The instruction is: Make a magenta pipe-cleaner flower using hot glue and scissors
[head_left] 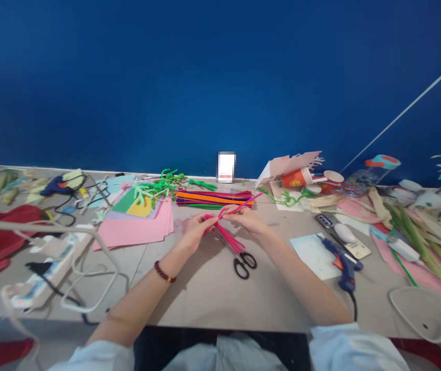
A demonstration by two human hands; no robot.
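Note:
Pink pipe cleaners [232, 238] are gathered in a bunch between my two hands, their loose ends fanning down toward me. My left hand [197, 230] pinches the bunch near its upper end. Across from it, my right hand [248, 218] has its fingers closed on a pink pipe cleaner at the same spot, and one strand [251, 200] sticks out up and to the right. Black-handled scissors [245, 265] lie on the table just under the bunch, their blades partly hidden by it. Behind my hands rests a bundle of multicoloured pipe cleaners [214, 198].
Left are pink paper sheets [131, 230], green pipe-cleaner pieces [162, 185] and a white power strip [53, 270] with looping cables. On the right lie a blue glue gun [342, 263], a phone [324, 221], a red paper cup [295, 178] and corn husks [417, 237].

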